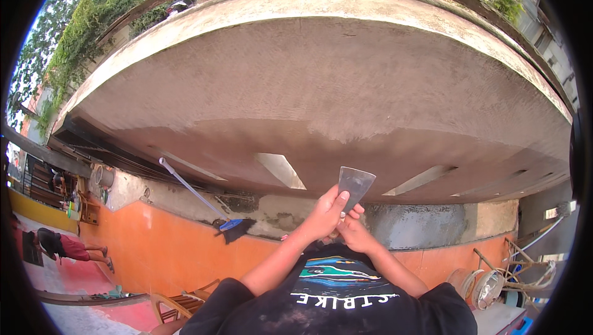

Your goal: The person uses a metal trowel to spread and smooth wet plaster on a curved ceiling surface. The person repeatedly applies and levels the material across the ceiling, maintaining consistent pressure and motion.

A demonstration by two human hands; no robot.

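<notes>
A metal scraper [356, 183] is held upright in front of my dark T-shirt. My left hand [326, 217] grips it where the broad blade narrows, thumb pressed on the metal. My right hand [353, 230] is closed around its lower part, just below and to the right of the left one, with the handle mostly hidden by the fingers. Beyond the blade rises a concrete wall [346, 81], with a darker lower band and slanted slot openings [281, 169].
A long-handled broom [231, 228] leans at the wall's foot on the left. A person [68, 245] is on the far left. A wooden chair [180, 306] stands behind me at lower left; round metal items [485, 288] and poles are at lower right. An orange surface [136, 248] borders the concrete strip.
</notes>
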